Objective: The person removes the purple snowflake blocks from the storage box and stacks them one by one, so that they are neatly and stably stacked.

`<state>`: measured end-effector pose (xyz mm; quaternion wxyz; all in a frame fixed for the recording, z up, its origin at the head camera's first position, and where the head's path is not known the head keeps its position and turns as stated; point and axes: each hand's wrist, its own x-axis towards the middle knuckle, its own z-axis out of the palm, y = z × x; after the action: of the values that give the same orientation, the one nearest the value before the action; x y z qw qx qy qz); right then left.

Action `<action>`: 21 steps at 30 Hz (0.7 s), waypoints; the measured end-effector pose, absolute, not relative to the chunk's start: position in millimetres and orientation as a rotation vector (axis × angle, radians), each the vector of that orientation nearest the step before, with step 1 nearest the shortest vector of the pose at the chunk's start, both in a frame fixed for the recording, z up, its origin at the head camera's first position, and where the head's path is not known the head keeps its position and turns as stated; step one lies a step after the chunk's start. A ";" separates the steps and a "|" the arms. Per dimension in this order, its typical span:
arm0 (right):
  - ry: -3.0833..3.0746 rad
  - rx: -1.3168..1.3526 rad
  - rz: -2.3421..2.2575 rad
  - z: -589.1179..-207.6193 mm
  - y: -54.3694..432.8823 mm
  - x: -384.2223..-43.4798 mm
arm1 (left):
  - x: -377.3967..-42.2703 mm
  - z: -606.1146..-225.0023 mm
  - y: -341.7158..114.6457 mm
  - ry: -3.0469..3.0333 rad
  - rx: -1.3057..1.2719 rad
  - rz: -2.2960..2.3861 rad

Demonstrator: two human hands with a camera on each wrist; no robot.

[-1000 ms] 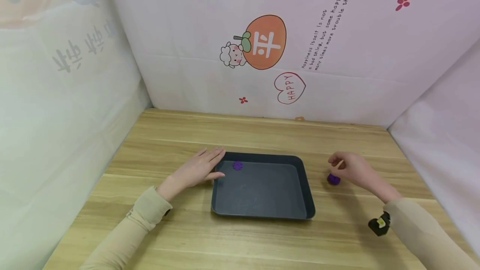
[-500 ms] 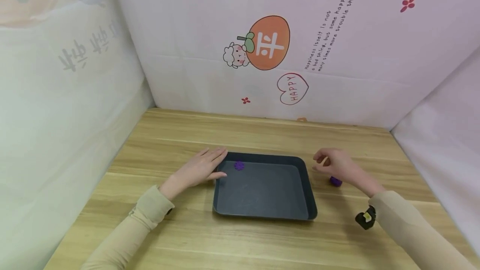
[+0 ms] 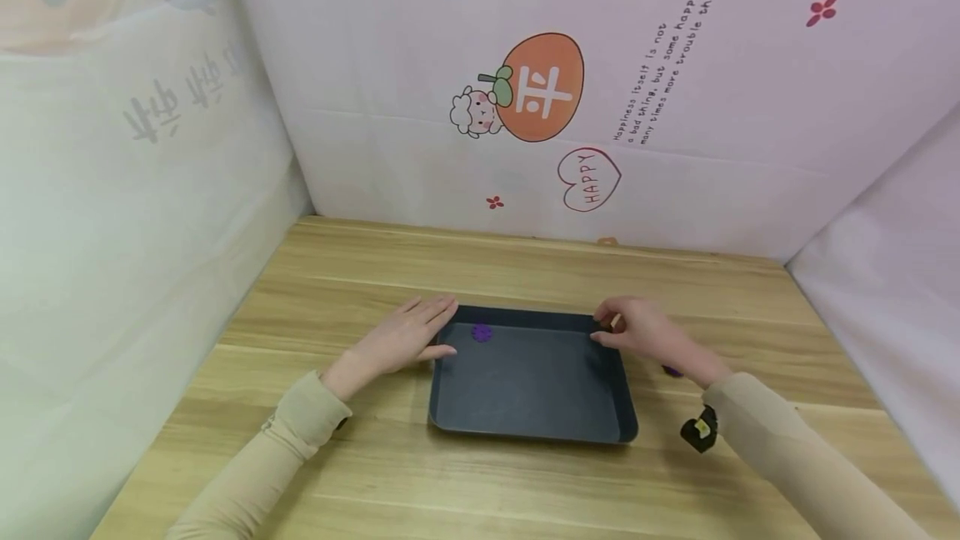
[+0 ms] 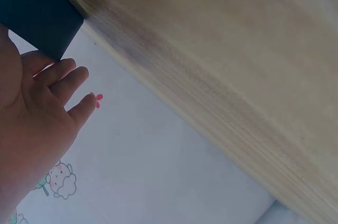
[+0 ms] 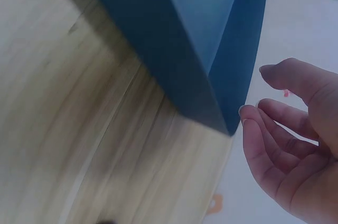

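A dark grey rectangular tray [image 3: 528, 432] lies on the wooden table. Inside its far left corner is a small flat purple disc [image 3: 481, 332] with a notched edge. My left hand [image 3: 397, 338] rests on the tray's left rim near that corner, fingers extended and thumb over the edge. Over the far right corner hovers my right hand [image 3: 645, 332]. Its fingers are loosely bent with the thumb apart, and the right wrist view shows nothing between them. Another purple piece [image 3: 672, 371] sits on the table right of the tray, mostly hidden by my right wrist.
A printed white cloth [image 3: 675, 190] stands behind the table [image 3: 360, 473], with more white cloth on the left and right sides. Bare wood surrounds the tray. A dark wrist device [image 3: 700, 430] hangs beneath my right sleeve.
My right hand has moved left from above the purple piece on the table to the tray's far right corner. My left hand keeps its place on the rim. The view shifts slightly.
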<state>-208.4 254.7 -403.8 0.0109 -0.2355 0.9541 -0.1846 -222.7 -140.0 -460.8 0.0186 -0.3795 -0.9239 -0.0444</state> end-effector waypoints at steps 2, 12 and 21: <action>2.970 -0.767 -0.575 -405.0 247.8 -211.0 | -222.8 -461.0 -140.1 -2.869 -1.175 -0.134; 2.958 -0.885 -0.546 -408.7 210.7 -216.1 | -221.3 -458.7 -139.3 -2.858 -1.178 -0.106; 2.894 -0.919 -0.622 -413.7 188.0 -219.6 | -220.6 -458.0 -140.1 -2.855 -1.173 -0.111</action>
<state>-219.6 188.0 -413.7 0.0210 -0.2963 0.9336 -0.2006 -220.6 -140.1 -458.0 0.0265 -0.3796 -0.9241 -0.0358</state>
